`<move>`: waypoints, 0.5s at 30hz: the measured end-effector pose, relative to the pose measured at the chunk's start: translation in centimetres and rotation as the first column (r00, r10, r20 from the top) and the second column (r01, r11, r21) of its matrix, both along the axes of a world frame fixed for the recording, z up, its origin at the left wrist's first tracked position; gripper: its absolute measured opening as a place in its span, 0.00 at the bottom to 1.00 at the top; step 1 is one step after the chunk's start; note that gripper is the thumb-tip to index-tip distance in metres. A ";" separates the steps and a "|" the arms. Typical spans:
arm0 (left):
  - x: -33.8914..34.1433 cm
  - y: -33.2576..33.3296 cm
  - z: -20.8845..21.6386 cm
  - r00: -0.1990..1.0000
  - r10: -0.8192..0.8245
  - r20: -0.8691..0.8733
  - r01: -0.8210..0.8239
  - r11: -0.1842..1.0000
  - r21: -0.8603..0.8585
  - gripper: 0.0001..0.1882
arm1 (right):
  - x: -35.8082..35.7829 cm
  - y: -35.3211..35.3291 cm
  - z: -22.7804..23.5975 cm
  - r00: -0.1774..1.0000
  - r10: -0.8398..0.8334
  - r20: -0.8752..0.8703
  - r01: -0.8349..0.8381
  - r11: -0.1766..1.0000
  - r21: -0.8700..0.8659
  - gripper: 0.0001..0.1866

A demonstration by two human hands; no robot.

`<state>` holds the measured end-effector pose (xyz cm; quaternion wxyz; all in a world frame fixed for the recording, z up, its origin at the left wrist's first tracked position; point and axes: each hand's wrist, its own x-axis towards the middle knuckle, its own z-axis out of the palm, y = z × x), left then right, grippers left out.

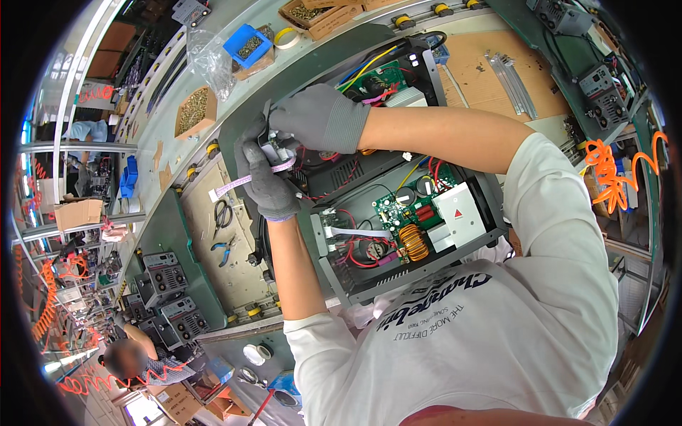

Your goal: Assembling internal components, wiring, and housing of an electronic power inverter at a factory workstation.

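Two open dark metal cases with circuit boards stand side by side before me. At the left end of the far case (348, 174), my left hand (264, 181), in a grey glove, is closed round a dark panel (266, 128). My right hand (316, 117), gloved alike, reaches over that case; its bent fingers meet the panel's inner side, and what they pinch is hidden. A white-and-purple ribbon cable (245, 182) runs from between the hands across my left glove, its white connector loose. The near case (373, 287) holds a green board (398, 207), a copper coil (413, 243) and a white heat sink (458, 213).
Black-handled scissors (222, 215) and blue pliers (223, 252) lie left of my forearm. Beyond stand a blue screw bin (248, 45) and a cardboard screw box (196, 113). Metal strips (511, 85) lie at the right. Finished-looking units (181, 316) stand left; a person (145, 355) sits behind them.
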<state>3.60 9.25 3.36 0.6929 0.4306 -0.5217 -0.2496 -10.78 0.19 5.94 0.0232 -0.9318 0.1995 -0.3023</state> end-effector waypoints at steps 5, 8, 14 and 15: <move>-1.1 1.0 2.2 1.000 0.006 -0.021 -0.003 0.987 0.163 0.26 | -0.6 -0.6 1.2 0.997 0.030 0.078 -0.034 0.998 0.051 0.12; -2.3 0.5 2.7 0.969 0.180 0.167 -0.204 0.969 0.142 0.24 | -2.7 1.1 4.7 0.973 0.047 0.228 -0.082 0.986 0.148 0.13; -1.2 0.4 1.8 0.608 0.349 0.713 -0.390 0.914 -0.116 0.13 | -5.5 5.9 10.2 0.955 0.137 0.263 -0.201 0.950 0.237 0.10; -3.1 0.8 4.8 0.579 0.317 0.751 -0.293 0.941 -0.172 0.13 | -6.3 5.6 10.0 0.973 0.089 0.212 -0.132 0.972 0.195 0.09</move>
